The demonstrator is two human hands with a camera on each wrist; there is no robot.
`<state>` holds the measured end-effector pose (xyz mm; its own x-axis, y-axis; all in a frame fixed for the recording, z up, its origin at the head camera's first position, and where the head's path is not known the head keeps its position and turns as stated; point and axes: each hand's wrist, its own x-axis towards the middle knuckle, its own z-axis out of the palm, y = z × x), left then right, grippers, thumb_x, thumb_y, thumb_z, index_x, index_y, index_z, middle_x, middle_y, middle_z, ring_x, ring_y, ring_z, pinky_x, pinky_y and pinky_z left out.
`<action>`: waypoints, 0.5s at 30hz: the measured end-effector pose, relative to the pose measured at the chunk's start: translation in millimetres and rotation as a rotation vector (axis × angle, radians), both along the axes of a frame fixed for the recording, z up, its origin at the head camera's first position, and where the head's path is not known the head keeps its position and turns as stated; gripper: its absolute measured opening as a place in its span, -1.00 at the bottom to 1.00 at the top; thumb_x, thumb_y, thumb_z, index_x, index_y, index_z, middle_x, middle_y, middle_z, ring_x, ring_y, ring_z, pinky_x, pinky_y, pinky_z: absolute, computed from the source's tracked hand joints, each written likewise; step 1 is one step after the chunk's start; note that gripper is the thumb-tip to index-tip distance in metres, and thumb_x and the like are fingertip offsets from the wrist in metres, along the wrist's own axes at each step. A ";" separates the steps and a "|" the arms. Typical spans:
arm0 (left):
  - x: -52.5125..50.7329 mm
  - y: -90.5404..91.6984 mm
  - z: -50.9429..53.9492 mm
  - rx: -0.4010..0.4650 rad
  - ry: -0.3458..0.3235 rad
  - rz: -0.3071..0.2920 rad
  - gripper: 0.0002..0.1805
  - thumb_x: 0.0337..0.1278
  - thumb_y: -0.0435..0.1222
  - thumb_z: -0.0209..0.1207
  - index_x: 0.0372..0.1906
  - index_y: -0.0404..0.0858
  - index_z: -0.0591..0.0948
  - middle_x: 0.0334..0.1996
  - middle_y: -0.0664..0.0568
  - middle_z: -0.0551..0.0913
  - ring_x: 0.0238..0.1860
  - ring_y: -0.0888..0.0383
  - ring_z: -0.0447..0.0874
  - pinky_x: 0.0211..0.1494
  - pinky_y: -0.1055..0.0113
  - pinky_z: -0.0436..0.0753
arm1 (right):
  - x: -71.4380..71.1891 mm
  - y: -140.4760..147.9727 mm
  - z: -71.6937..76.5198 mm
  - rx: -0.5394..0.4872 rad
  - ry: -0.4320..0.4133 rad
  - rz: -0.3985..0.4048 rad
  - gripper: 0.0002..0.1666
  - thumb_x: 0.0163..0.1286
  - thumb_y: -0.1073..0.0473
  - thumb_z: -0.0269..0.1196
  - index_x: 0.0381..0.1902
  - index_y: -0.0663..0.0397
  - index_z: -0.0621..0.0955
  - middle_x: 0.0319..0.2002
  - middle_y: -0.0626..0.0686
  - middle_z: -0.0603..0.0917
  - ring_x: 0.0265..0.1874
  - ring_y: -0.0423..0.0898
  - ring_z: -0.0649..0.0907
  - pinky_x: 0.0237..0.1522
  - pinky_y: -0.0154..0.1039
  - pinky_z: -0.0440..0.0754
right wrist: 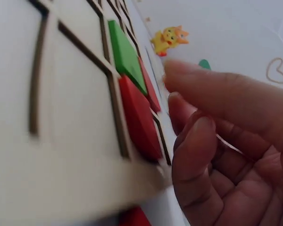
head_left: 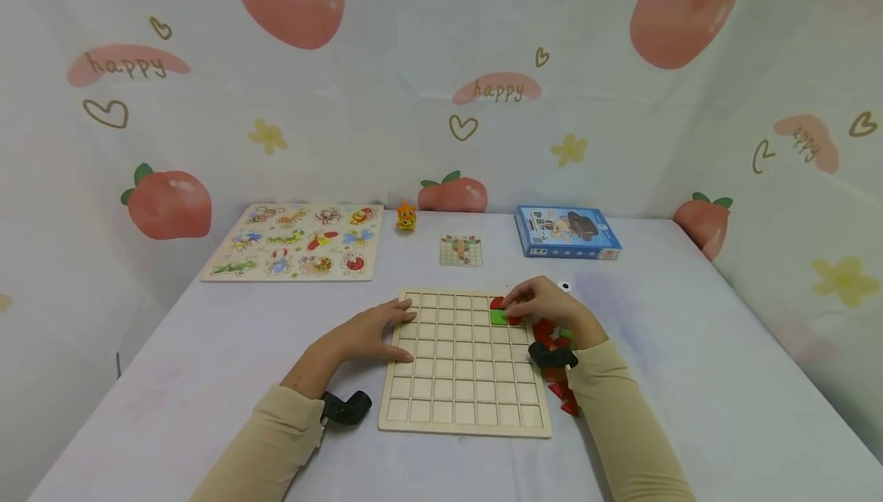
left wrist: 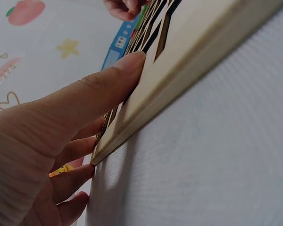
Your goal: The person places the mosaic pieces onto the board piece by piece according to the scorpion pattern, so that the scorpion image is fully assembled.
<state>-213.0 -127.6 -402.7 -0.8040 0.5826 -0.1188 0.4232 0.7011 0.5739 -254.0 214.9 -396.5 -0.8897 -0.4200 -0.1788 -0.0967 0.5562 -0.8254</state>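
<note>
A wooden grid board (head_left: pixel 455 368) lies flat on the table. My left hand (head_left: pixel 369 331) rests at its left edge, the thumb (left wrist: pixel 131 62) on the top face and the fingers spread along the rim. At the upper right corner, my right hand (head_left: pixel 545 304) hovers with loosely bent fingers, and nothing shows between thumb and index finger in the right wrist view. Beside those fingertips a green square tile (right wrist: pixel 126 56) sits in a cell. A red tile with a rounded edge (right wrist: pixel 139 120) adjoins it, and another red piece (head_left: pixel 497 303) lies behind the green one.
Loose red pieces (head_left: pixel 557 388) lie right of the board, partly under my right wrist. Farther back are a small pattern card (head_left: pixel 461 251), a blue box (head_left: pixel 569 232), an insect puzzle board (head_left: pixel 297 245) and a yellow-orange toy figure (head_left: pixel 406 218). An eye-like disc (head_left: pixel 564 287) lies behind my right hand.
</note>
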 end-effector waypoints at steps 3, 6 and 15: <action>-0.8 -0.2 -0.4 -0.008 0.011 0.004 -0.17 -0.13 0.03 0.36 0.30 -0.20 0.39 0.43 -0.08 0.16 0.46 -0.12 -0.02 0.45 -0.06 0.11 | -1.3 8.8 0.5 -0.014 0.011 -0.016 -0.70 0.22 0.16 0.29 -0.18 0.29 0.66 -0.30 0.08 0.70 -0.42 -0.13 0.56 -0.37 -0.26 0.59; -0.8 0.0 0.0 -0.002 0.002 0.015 -0.17 -0.15 0.02 0.37 0.29 -0.18 0.40 0.43 -0.06 0.16 0.47 -0.10 -0.03 0.46 -0.05 0.09 | 0.2 18.8 2.0 -0.018 0.001 -0.040 -0.68 0.23 0.16 0.29 -0.16 0.32 0.65 -0.32 0.05 0.69 -0.44 -0.14 0.57 -0.35 -0.27 0.61; 0.9 1.5 0.3 -0.006 -0.005 0.015 -0.18 -0.15 0.03 0.37 0.29 -0.18 0.40 0.43 -0.07 0.17 0.47 -0.10 -0.02 0.46 -0.05 0.10 | 11.4 49.9 5.1 0.022 0.005 -0.065 -0.64 0.24 0.23 0.25 -0.07 0.41 0.60 -0.26 0.14 0.71 -0.36 -0.25 0.59 -0.22 -0.42 0.59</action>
<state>-212.1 -126.1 -402.3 -0.8120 0.5697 -0.1265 0.4096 0.7108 0.5718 -242.6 264.7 -391.4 -0.9159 -0.3574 -0.1827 -0.0640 0.5794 -0.8125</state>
